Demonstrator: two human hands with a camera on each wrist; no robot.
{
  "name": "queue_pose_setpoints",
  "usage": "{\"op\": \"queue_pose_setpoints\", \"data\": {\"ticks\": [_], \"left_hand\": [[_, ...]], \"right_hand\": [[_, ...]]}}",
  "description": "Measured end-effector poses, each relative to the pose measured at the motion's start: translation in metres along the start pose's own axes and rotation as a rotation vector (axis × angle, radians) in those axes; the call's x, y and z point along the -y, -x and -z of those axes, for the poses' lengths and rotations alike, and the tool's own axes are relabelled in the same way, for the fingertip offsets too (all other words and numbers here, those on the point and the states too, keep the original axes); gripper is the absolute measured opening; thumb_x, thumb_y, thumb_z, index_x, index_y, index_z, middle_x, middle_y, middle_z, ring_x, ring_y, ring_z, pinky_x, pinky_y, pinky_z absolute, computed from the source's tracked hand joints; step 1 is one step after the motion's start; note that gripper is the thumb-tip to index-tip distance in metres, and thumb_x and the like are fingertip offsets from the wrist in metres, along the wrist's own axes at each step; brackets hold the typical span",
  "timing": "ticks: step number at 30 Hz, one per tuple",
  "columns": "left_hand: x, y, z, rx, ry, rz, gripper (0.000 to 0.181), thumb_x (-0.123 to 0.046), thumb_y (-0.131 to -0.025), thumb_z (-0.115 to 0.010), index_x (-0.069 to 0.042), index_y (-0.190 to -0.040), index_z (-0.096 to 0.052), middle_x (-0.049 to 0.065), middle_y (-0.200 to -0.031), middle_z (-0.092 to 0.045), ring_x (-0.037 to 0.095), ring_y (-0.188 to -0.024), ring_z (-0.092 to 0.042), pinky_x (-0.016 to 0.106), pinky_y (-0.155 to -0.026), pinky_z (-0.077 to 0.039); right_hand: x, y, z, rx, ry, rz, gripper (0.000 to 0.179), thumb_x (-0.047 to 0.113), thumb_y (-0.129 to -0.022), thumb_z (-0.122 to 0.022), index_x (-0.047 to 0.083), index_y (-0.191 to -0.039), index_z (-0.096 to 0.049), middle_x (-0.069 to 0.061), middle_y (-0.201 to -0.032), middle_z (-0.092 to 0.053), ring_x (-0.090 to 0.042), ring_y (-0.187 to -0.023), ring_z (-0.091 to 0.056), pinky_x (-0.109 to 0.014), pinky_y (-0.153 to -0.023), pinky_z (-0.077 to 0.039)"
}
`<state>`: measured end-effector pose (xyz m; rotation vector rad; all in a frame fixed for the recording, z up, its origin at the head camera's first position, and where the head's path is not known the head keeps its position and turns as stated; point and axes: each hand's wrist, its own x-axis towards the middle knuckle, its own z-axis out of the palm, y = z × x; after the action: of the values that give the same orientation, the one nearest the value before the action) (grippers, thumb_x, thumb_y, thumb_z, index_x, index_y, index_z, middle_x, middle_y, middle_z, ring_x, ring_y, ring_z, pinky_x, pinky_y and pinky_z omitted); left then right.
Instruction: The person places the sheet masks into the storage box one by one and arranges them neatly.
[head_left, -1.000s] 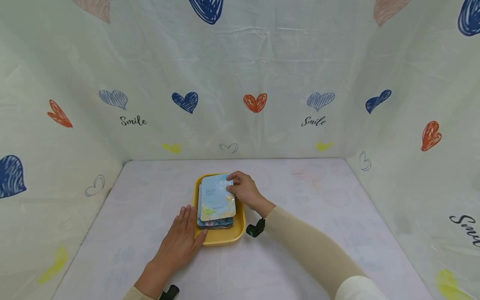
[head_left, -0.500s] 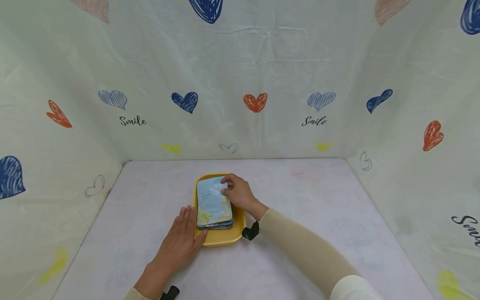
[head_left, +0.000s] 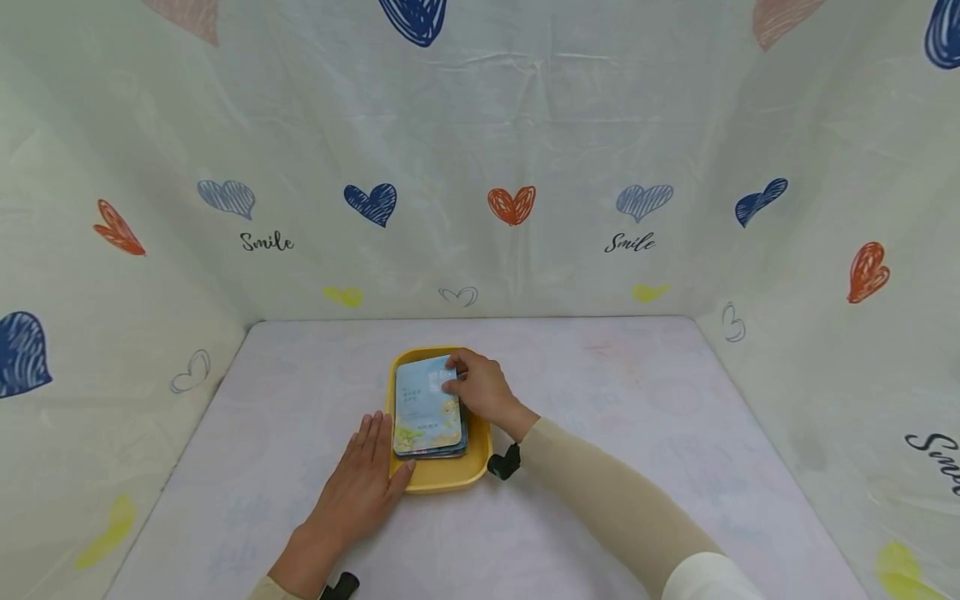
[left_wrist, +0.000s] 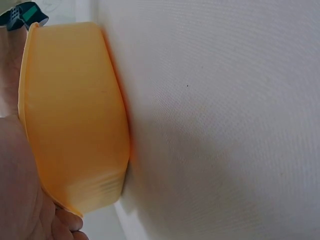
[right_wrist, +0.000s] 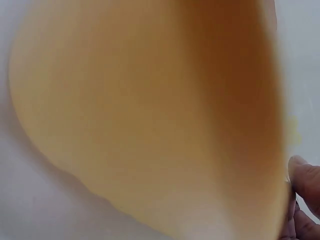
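A yellow plastic basket [head_left: 438,477] stands on the table with a stack of cards in it. On top lies a light blue card [head_left: 423,408] with small print and yellow-green pictures along its bottom; darker blue edges of the cards beneath show under it. My right hand [head_left: 483,387] pinches this card by its upper right edge. Over the basket's left rim rests my left hand [head_left: 356,479], fingers straight and thumb at the near left corner. In the left wrist view, the basket's outer wall [left_wrist: 75,115] rises beside the left palm [left_wrist: 17,185].
A white table [head_left: 637,433] spreads around the basket. Pale sheeting [head_left: 570,125] with printed hearts and "Smile" lettering encloses it at the back and both sides. A dark wrist camera [head_left: 504,462] sits close to the basket's right rim.
My right hand has brought the light blue card left and down, squarer over the stack, then shifted it only slightly. My left hand has stayed on the rim.
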<state>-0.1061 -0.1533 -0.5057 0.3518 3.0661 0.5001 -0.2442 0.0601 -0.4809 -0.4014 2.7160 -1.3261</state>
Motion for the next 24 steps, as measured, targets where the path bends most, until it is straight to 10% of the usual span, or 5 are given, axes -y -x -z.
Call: {"op": "queue_pose_setpoints", "data": {"ticks": [24], "left_hand": [[-0.001,0.0,0.0,-0.003,-0.012,-0.004,0.085,-0.045,-0.109,-0.054,0.01,-0.164,-0.019,0.032,-0.17,-0.025,0.046,-0.161,-0.018,0.06,-0.127,-0.029]], "right_hand": [[-0.006,0.006,0.015,-0.072,-0.075,-0.069,0.022,0.012,-0.101,-0.071,-0.001,-0.118,-0.07,-0.011,-0.102,-0.077,-0.017,-0.077,-0.073,-0.029,-0.071,-0.064]]}}
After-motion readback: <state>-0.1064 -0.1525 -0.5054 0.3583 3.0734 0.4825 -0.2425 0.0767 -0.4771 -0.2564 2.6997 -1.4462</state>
